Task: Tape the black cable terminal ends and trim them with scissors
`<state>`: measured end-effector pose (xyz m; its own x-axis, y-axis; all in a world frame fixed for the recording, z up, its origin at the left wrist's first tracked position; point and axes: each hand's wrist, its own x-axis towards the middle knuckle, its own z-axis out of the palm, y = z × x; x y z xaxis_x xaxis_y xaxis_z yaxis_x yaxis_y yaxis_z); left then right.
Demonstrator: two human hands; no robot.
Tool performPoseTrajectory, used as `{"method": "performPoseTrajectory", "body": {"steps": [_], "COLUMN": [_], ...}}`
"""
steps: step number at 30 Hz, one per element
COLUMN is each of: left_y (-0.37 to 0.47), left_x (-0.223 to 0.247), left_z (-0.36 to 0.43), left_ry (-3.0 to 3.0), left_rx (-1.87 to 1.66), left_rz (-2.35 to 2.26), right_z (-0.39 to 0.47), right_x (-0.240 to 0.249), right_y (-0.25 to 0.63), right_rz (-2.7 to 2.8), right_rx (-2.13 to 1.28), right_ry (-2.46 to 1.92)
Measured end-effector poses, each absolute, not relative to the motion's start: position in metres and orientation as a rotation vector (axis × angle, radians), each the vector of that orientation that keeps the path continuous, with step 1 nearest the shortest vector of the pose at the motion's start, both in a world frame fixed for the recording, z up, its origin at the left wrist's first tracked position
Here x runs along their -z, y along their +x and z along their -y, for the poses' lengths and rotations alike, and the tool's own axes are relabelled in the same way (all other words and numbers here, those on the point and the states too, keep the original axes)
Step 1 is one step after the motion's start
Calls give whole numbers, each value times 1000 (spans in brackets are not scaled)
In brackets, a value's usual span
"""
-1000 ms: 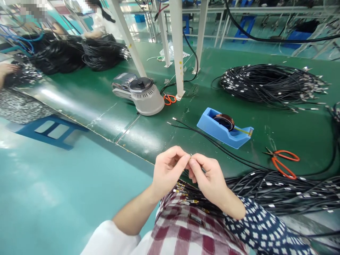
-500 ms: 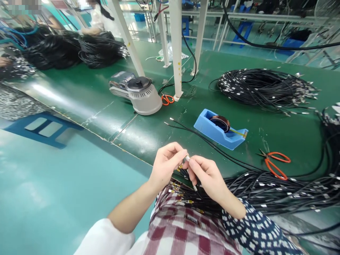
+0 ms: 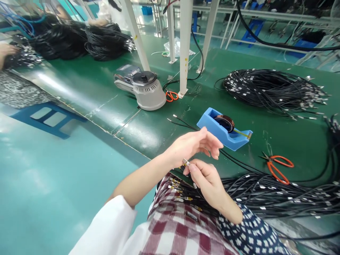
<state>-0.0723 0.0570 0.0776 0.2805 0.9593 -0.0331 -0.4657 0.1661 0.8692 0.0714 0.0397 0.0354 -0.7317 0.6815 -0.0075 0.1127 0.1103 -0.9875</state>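
Note:
My right hand (image 3: 208, 179) pinches a cable end with a small metal connector (image 3: 186, 162) over the table's front edge. My left hand (image 3: 195, 144) is off the connector, above and beyond it, fingers apart and reaching toward the blue tape dispenser (image 3: 212, 129). It does not touch the dispenser, whose amber tape roll (image 3: 224, 123) has a strip drawn to the cutting edge. Black cables (image 3: 255, 191) with metal ends lie across my lap and the table's right front. Two cable ends (image 3: 180, 121) rest left of the dispenser.
Orange-handled scissors (image 3: 278, 165) lie at the right, with a coiled cable bundle (image 3: 265, 90) behind. A grey round machine (image 3: 148, 92) stands left of more orange scissors (image 3: 172, 96) and a white post (image 3: 184, 53). At far left are cable heaps (image 3: 58, 42) and another person's hand (image 3: 6, 51).
My left hand has let go of the connector and moved right and forward toward the tape dispenser, its fingers opening. My right hand still holds the connector. The view has shifted slightly.

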Motion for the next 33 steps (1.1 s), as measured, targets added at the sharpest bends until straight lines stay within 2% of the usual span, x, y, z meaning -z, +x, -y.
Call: {"method": "performPoseTrajectory", "body": {"steps": [5, 14, 33], "left_y": [-74, -93, -65], "left_x": [-74, -80, -63], "left_z": [-53, -12, -12], "left_ry": [886, 1388, 1576], "left_rx": [-1170, -1087, -1159], "left_rz": [-797, -1237, -1262], "right_z": [-40, -43, -38], "right_x": [-36, -41, -30], "right_y": [77, 87, 92], "right_rz": [1808, 1685, 1843], "right_rx": [-1657, -1614, -1269], "right_ry": [-731, -779, -773]}}
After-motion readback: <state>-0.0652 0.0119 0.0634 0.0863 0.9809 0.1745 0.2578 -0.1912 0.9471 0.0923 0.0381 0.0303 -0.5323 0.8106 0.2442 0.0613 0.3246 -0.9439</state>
